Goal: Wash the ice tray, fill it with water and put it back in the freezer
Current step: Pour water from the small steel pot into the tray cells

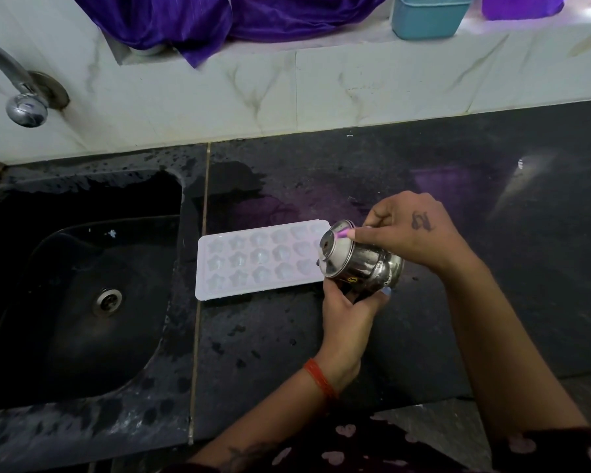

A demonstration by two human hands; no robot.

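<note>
A white ice tray (253,264) with star-shaped cups lies flat on the wet black counter (458,199), just right of the sink. Over its right end I hold a small steel pot (359,257), tipped on its side with its lid facing the tray. My left hand (347,308) grips the pot from below. My right hand (413,230) curls over the top of the pot, its fingertips on the rim of the lid. The tray's right edge is hidden behind the pot.
A black sink (82,285) with a steel drain (107,301) lies to the left, a steel tap (17,93) above it. White tiles back the counter. On the ledge sit purple cloth (219,18) and a teal container (427,15).
</note>
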